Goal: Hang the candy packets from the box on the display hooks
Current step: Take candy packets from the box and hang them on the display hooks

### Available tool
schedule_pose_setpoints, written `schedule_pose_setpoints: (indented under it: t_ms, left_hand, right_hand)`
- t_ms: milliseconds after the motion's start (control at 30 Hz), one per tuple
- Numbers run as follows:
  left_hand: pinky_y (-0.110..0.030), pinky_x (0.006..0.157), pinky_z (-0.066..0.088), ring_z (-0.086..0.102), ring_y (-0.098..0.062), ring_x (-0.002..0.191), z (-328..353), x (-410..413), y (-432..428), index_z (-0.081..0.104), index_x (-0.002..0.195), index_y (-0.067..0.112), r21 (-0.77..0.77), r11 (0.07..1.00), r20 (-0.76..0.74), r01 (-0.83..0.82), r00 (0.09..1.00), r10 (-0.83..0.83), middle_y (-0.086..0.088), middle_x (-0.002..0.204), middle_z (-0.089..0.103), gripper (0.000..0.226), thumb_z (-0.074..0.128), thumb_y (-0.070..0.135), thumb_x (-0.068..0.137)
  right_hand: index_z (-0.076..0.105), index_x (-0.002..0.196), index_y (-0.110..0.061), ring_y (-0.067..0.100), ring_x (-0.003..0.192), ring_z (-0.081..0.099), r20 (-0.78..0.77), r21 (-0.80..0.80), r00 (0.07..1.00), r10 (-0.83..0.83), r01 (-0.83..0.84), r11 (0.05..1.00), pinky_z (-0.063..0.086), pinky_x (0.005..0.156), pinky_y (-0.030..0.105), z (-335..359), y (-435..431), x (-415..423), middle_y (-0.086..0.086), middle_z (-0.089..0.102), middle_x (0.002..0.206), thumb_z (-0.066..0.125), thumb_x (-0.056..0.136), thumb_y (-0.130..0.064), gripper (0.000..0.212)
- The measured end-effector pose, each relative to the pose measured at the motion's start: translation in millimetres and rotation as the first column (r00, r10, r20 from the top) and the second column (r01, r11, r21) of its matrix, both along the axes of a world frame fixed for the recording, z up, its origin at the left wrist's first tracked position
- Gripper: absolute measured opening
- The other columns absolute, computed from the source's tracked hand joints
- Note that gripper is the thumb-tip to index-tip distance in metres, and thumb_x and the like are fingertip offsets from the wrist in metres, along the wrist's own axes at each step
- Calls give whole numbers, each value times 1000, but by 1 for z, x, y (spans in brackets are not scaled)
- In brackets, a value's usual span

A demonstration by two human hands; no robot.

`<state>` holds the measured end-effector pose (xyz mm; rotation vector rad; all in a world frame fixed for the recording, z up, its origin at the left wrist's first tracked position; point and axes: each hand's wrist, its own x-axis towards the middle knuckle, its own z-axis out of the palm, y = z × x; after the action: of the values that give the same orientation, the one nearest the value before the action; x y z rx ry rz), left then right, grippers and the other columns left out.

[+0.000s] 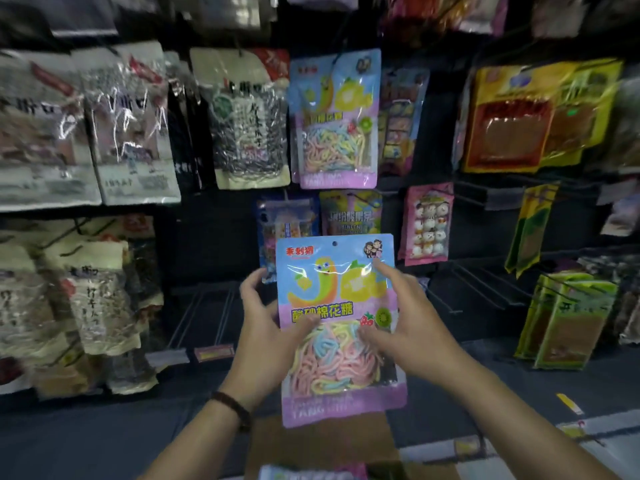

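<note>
The candy packet (337, 299) stands in the lower middle of the frame, held between both hands. The left hand (263, 327) grips its left edge, thumb on the front and fingers curled behind. The right hand (412, 323) holds the right edge, thumb on the clear window and index finger stretched up across the printed front; its other fingers are hidden by the packet.

The packet is upright, its long axis running top to bottom. The printed face is toward the camera, the hang hole (334, 243) is at the top, and the purple band is at the bottom, over the box.

Behind it the dark display rack (214, 237) fills the frame. Grey snack bags (86, 126) crowd the upper left, with more at lower left, and yellow packs (540, 116) hang at upper right. A matching packet (334, 119) already hangs just above centre, directly over the held one. Two smaller blurred packs hang right behind the held packet's top edge, and a pink pack (427, 225) hangs to its right.

The cardboard box (322, 445) sits at the bottom centre, with another packet (304, 472) showing at the frame's edge. Bare display hooks (207, 313) stick out just left of the left hand, and more (478, 289) to the right of the right hand. A dark wristband (232, 405) circles the left wrist.
</note>
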<state>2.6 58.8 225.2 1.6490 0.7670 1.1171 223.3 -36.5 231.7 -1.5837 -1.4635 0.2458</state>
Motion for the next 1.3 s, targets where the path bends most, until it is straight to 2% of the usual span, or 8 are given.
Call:
schedule_pose_setpoints:
  t_ms: [233, 367, 500, 633, 833, 1067, 1200, 1300]
  left_hand:
    - [-41, 111, 53, 61, -1, 132, 99, 38, 35, 24, 162, 46, 327, 940, -42, 96, 995, -87, 22, 152, 54, 89, 71, 6, 99]
    - [-45, 102, 59, 68, -6, 123, 172, 59, 74, 18, 161, 53, 405, 902, -108, 147, 988, -112, 23, 150, 55, 94, 74, 12, 97]
    - [-6, 77, 55, 62, 26, 94, 219, 66, 99, 20, 162, 52, 524, 841, -228, 138, 974, -18, 37, 144, 39, 104, 82, 12, 89]
    - [-22, 83, 60, 69, -6, 109, 259, 82, 132, 20, 161, 54, 587, 804, -263, 93, 961, 81, 15, 157, 46, 108, 87, 18, 84]
    - [-40, 102, 55, 53, -21, 139, 284, 100, 157, 17, 161, 54, 624, 779, -322, 68, 930, 177, 11, 165, 38, 113, 91, 30, 79]
    - [-17, 61, 45, 66, -15, 84, 282, 106, 172, 15, 161, 57, 616, 784, -344, 72, 921, 185, -1, 156, 52, 112, 90, 32, 81]
    - [-33, 99, 53, 57, -14, 127, 284, 107, 179, 12, 162, 55, 608, 790, -330, 83, 931, 156, 8, 167, 36, 121, 94, 36, 75]
    - [-38, 116, 44, 38, -15, 151, 286, 109, 184, 11, 165, 46, 576, 813, -373, 82, 912, 173, 13, 170, 29, 128, 96, 38, 70]
  right_hand:
    - [23, 163, -48, -9, 110, 49, 49, 113, 996, -69, 63, 992, 41, 87, 11, 104, 33, 23, -11, 38, 132, 84, 83, -24, 104]
    - [19, 167, -41, 7, 117, 48, 77, 195, 989, -127, 110, 975, 40, 94, 26, 172, 67, 43, -8, 37, 136, 87, 81, -29, 110]
    - [16, 163, -54, 22, 123, 51, 134, 226, 983, -124, 92, 970, 52, 102, 42, 216, 95, 50, -2, 36, 139, 85, 78, -27, 113]
    - [15, 164, -53, 13, 93, 61, 182, 261, 966, -184, 133, 956, 49, 72, 24, 257, 126, 60, 3, 40, 131, 81, 80, -23, 111]
    - [17, 165, -50, 11, 85, 64, 136, 262, 972, -194, 153, 953, 47, 64, 20, 277, 152, 71, 4, 37, 132, 80, 82, -20, 108]
    - [19, 166, -46, 13, 82, 64, 104, 241, 972, -211, 181, 954, 49, 52, 12, 272, 162, 78, 1, 36, 131, 80, 83, -20, 106]
    - [24, 165, -44, 12, 91, 62, 99, 261, 969, -227, 194, 946, 53, 79, 31, 273, 169, 81, 3, 39, 132, 79, 80, -25, 102]
    - [22, 166, -44, 17, 85, 68, 114, 198, 966, -234, 209, 958, 60, 75, 34, 275, 176, 84, 2, 34, 137, 78, 82, -27, 102]
